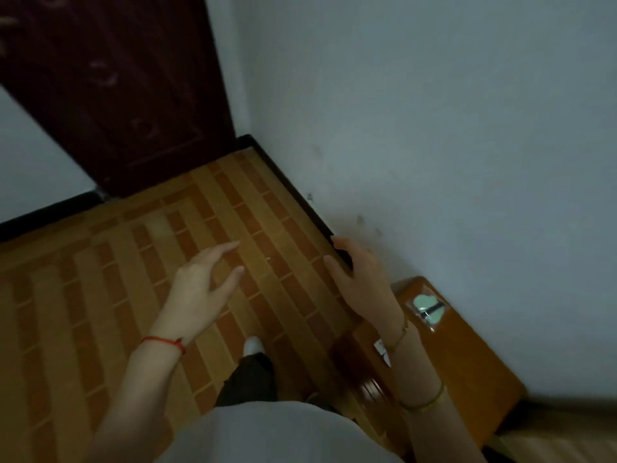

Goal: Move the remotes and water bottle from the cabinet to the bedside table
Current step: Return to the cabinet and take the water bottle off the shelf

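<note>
Looking down past a pale top at a wooden desk (467,355) set against the white wall (434,128). On the desk's top near the wall, a small clear packet (428,309) with something pale green inside. Holding nothing in the right hand (360,282), fingers apart and loosely extended, raised just beyond the desk's far corner; a thin bracelet (399,335) at the wrist. Holding nothing in the left hand (197,289) either, fingers spread, well to the left of the desk over the wood-patterned floor (133,262); a red string (163,342) at that wrist. Left of the desk and lower, one white shoe (252,345). Far beyond the desk, a dark red door (117,95). Cannot tell where the remotes or water bottle lie.
</note>
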A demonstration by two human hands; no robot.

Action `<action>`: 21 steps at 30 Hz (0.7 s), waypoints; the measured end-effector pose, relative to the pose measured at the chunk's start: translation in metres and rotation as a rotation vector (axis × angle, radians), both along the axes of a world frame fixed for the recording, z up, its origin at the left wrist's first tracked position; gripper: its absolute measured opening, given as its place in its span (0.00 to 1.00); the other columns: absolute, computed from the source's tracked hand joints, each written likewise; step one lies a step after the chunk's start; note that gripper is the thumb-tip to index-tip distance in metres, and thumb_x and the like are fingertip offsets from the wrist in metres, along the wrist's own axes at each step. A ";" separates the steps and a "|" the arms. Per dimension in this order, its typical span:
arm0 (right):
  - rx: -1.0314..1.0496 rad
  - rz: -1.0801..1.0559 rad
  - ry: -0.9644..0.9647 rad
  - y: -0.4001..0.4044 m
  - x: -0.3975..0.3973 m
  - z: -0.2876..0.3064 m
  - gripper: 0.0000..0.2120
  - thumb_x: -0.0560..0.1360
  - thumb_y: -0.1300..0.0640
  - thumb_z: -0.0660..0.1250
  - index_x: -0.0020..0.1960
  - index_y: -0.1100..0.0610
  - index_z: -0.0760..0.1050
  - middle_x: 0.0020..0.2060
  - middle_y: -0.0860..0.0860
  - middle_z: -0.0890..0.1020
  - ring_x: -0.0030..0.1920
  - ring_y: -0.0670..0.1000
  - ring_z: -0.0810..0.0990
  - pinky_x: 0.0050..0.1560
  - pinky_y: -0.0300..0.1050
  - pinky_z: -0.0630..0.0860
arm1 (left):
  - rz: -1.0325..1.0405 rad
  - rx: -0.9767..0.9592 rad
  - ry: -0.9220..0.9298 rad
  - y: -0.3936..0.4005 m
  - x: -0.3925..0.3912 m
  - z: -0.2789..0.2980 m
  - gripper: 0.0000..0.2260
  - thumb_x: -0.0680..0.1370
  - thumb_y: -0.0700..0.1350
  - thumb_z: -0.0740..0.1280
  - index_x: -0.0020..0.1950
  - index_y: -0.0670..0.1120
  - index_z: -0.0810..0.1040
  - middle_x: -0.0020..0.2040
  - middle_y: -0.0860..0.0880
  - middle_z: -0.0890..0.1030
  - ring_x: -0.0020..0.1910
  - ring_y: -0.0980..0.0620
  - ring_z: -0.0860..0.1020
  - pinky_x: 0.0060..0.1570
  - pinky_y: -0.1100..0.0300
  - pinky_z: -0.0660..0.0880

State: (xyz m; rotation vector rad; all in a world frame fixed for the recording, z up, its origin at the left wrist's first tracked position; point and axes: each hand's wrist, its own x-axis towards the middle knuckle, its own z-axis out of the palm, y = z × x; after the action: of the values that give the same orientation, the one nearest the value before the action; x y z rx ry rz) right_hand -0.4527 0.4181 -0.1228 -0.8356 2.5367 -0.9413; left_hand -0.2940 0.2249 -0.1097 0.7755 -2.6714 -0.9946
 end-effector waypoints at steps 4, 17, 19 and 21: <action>0.011 0.156 -0.028 -0.060 0.006 0.001 0.22 0.81 0.48 0.60 0.72 0.53 0.67 0.66 0.50 0.76 0.67 0.53 0.73 0.67 0.53 0.72 | 0.172 -0.008 -0.024 -0.031 0.035 -0.002 0.20 0.78 0.50 0.66 0.70 0.51 0.72 0.66 0.48 0.76 0.65 0.47 0.75 0.61 0.56 0.71; -0.035 0.597 0.019 -0.340 0.061 0.013 0.22 0.80 0.47 0.61 0.73 0.50 0.66 0.68 0.46 0.74 0.70 0.46 0.70 0.70 0.41 0.63 | 0.645 -0.091 0.021 -0.207 0.133 0.012 0.19 0.77 0.47 0.67 0.69 0.48 0.74 0.65 0.49 0.78 0.62 0.49 0.77 0.57 0.56 0.74; -0.060 0.647 0.033 -0.380 0.078 0.020 0.22 0.80 0.47 0.61 0.72 0.50 0.67 0.68 0.46 0.74 0.71 0.46 0.70 0.69 0.40 0.61 | 0.685 -0.116 0.015 -0.236 0.151 0.016 0.19 0.78 0.47 0.67 0.69 0.48 0.74 0.65 0.49 0.77 0.65 0.50 0.75 0.60 0.58 0.72; -0.079 0.711 0.028 -0.414 0.094 0.025 0.21 0.80 0.48 0.61 0.72 0.50 0.67 0.68 0.46 0.74 0.71 0.46 0.68 0.67 0.37 0.58 | 0.721 -0.133 0.013 -0.262 0.169 0.020 0.18 0.78 0.47 0.67 0.68 0.47 0.74 0.65 0.48 0.78 0.65 0.50 0.75 0.62 0.61 0.69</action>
State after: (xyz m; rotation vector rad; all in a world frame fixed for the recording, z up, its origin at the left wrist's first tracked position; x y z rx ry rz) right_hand -0.3590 0.0045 -0.0982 -1.6223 1.9671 -0.7801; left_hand -0.1254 -0.0368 -0.0893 1.5225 -2.1196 -0.6139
